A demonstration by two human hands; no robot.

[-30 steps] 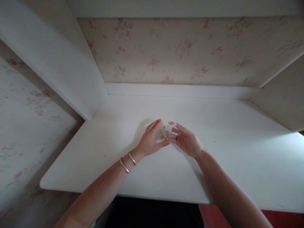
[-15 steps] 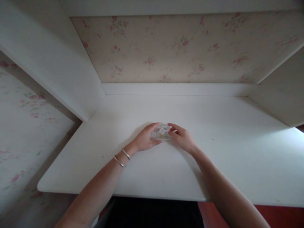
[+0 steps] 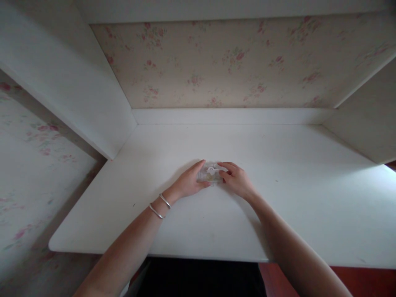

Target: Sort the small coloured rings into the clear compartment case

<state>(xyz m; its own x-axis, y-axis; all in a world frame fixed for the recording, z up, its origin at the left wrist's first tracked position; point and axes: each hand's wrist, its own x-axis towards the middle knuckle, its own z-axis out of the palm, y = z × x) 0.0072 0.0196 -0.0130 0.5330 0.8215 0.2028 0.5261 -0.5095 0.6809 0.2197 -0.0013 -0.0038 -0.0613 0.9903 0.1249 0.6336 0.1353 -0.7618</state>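
Your left hand (image 3: 188, 183) and right hand (image 3: 236, 181) both close their grip on a small clear plastic case (image 3: 209, 173) with yellowish contents, resting mid-way across the white table (image 3: 278, 206). Keep it flat on the surface; steady it with the left while the right fingers (image 3: 225, 166) work its top edge.

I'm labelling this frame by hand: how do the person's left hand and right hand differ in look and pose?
The left hand has two silver bangles on its wrist; the right hand has a bare wrist. The left hand cups the left side of the small clear plastic case, fingers stretched along it; the right hand's fingers curl onto its right end and top. Both touch the case, low over the white desk top.
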